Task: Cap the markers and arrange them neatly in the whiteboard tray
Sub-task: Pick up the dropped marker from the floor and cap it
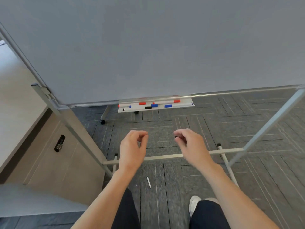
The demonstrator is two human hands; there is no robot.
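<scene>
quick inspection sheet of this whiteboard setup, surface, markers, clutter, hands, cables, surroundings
surface: whiteboard tray under the blank whiteboard, holding markers.
job's things: red markers, blue markers and a black marker lie loosely in rows; caps look on, too small to confirm.
clutter: white marker lying on the carpet.
hands: left hand curled, empty; right hand pinching a small black piece, perhaps a cap.
cables: nothing seen.
surroundings: wheeled stand frame, wooden cabinet at left.
</scene>
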